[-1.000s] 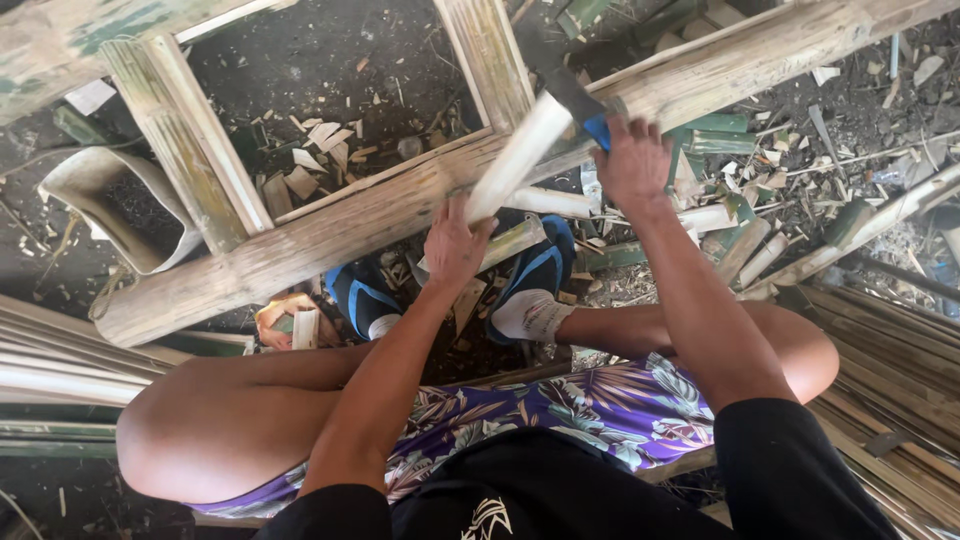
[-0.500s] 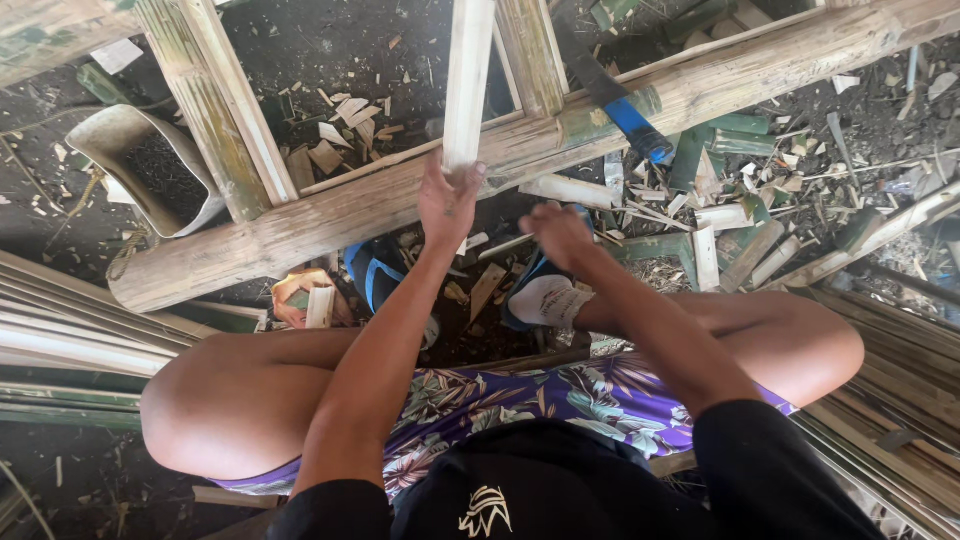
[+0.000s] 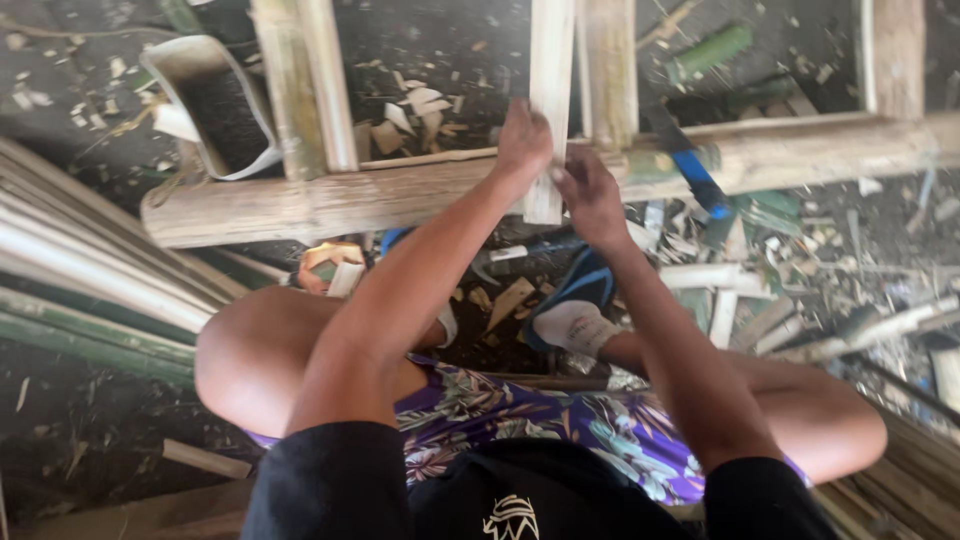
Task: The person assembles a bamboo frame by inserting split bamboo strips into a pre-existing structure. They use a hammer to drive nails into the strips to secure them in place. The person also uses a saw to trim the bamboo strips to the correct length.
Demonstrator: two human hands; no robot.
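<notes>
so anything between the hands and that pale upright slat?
Nothing visible. The left hand grips the pale slat and the right hand touches its lower end, where it crosses the horizontal beam.

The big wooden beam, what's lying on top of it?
On the big wooden beam lies a pale slat, gripped by both hands, plus a blue-handled tool. The hands cover where slat meets beam.

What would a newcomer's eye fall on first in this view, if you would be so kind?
Most likely the two hands meeting at centre: the left hand and right hand both grip a pale upright bamboo slat where it crosses a thick horizontal bamboo beam. Just right of them, a blue-handled blade lies across the beam, and pale wood chips litter the dark ground behind.
</notes>
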